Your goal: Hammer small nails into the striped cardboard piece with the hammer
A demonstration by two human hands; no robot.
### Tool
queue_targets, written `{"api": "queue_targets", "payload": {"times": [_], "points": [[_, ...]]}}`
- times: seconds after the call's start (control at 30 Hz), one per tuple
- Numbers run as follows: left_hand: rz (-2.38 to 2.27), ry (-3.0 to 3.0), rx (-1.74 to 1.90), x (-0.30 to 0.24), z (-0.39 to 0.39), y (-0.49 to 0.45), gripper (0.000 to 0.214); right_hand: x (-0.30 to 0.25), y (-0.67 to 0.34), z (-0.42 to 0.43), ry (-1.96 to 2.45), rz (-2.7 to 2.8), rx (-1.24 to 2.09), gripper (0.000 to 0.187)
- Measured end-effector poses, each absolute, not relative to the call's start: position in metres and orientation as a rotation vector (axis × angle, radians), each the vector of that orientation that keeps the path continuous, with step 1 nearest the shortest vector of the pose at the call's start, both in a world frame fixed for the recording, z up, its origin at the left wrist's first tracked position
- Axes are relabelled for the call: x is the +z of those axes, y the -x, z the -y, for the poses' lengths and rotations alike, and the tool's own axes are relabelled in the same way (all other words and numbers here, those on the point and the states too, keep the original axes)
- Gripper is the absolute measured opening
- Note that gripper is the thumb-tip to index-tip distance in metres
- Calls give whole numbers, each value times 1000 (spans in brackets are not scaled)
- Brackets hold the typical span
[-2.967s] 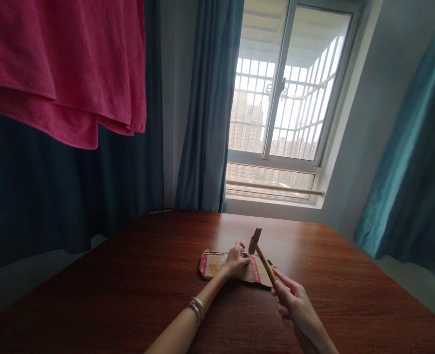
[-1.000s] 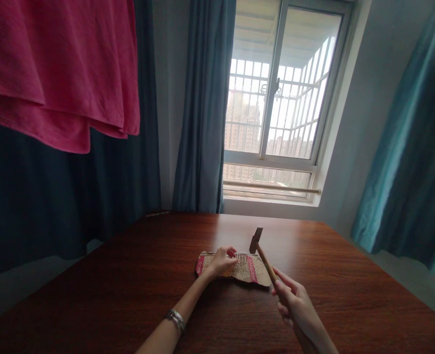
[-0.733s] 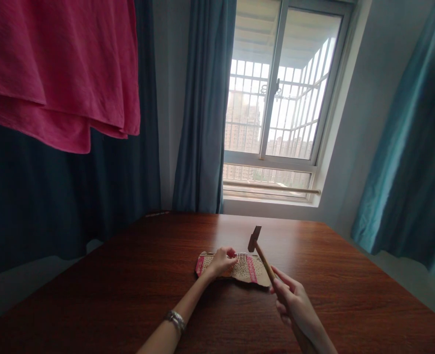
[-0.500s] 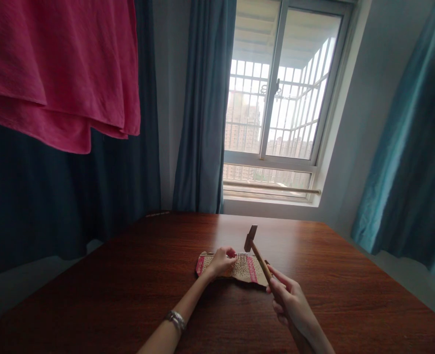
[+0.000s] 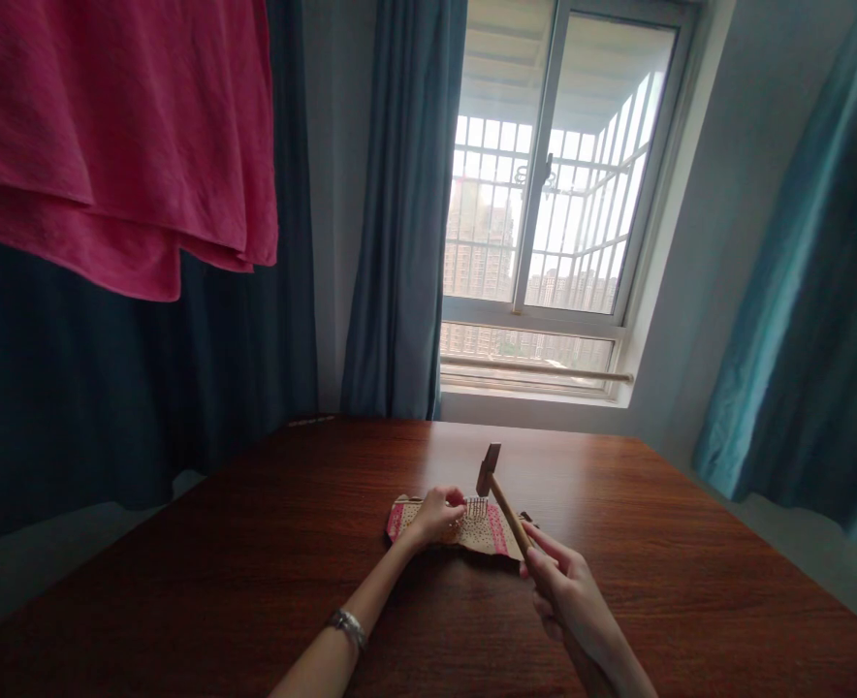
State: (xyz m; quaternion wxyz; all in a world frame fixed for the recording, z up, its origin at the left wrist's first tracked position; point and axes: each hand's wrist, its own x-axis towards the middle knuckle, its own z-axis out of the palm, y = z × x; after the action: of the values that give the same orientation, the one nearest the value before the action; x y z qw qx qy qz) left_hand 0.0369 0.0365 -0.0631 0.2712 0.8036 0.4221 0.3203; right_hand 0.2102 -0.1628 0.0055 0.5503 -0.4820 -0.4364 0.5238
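My right hand (image 5: 555, 574) is wrapped round the wooden handle of a hammer (image 5: 510, 514), whose metal head is raised above the table at the upper end. Below it lies a flat beige piece (image 5: 499, 543) with pink bands, rough dark edges and many small dark dots; it looks like cardboard. Rows of thin nails (image 5: 476, 506) stand up from its far middle part. Just left of these rows, my left hand (image 5: 439, 514) rests on the piece with thumb and fingers pinched together. What the pinch holds is too small to make out. A silvery bracelet circles the left wrist.
The brown wooden table (image 5: 254, 582) spreads out on all sides of the dotted piece. A pink cloth (image 5: 123, 145) hangs at upper left before dark blue curtains (image 5: 406, 213). Beyond the table's far edge is a barred window (image 5: 537, 315).
The hammer has shifted slightly left, its head now nearer the rows of nails. My left hand keeps its pinch in nearly the same place.
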Motion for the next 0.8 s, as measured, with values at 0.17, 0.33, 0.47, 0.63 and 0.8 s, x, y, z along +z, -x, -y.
{"api": "queue_targets", "payload": {"times": [0.17,0.33,0.47,0.63,0.8], "points": [[-1121,-2174,866,-66,-40,-37,22,7,-208,164,1142,1029,1254,57],[-1095,-2170,880,-67,-40,-38,23,10,-207,163,1157,1043,1243,56],[-1082,-2158,868,-65,-38,-39,24,15,-204,163,1161,1055,1260,56],[-1088,-2150,851,-65,-38,-41,24,17,-202,160,1185,1076,1255,56],[-1088,-2139,859,-63,-36,-41,23,17,-197,158,1189,1107,1234,54]]}}
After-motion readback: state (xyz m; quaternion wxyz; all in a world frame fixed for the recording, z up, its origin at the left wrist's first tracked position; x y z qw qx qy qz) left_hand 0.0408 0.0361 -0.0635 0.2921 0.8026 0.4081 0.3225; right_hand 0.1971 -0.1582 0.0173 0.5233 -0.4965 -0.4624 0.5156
